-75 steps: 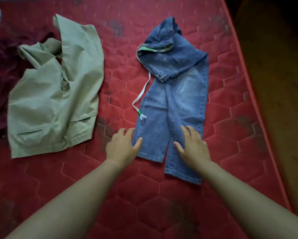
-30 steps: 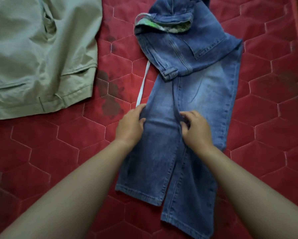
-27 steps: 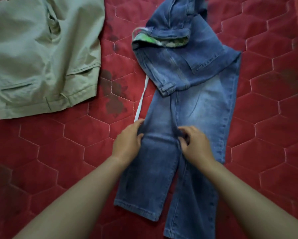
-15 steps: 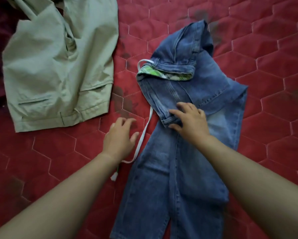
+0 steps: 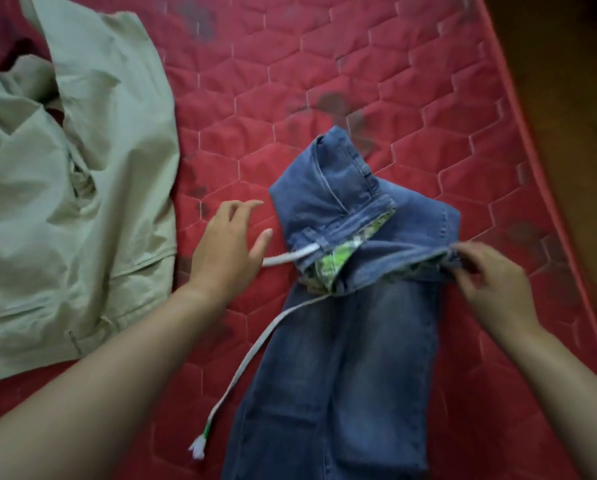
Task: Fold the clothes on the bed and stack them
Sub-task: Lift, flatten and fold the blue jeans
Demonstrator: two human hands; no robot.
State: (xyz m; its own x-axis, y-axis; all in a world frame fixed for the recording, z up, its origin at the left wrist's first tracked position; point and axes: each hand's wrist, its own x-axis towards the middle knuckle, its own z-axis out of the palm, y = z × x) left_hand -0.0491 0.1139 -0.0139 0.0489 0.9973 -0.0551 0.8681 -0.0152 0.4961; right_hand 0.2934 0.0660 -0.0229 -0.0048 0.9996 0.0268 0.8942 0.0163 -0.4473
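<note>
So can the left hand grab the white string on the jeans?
Probably yes. The left hand is open and empty, right beside the string, which lies bare on the red mattress with nothing over it. The right hand only pinches the jeans at their other side.

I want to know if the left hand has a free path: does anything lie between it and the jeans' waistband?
Nothing foreign does. Between the left hand and the jeans lies only bare red mattress and the jeans' own white drawstring. The khaki garment lies on the hand's other side.
</note>
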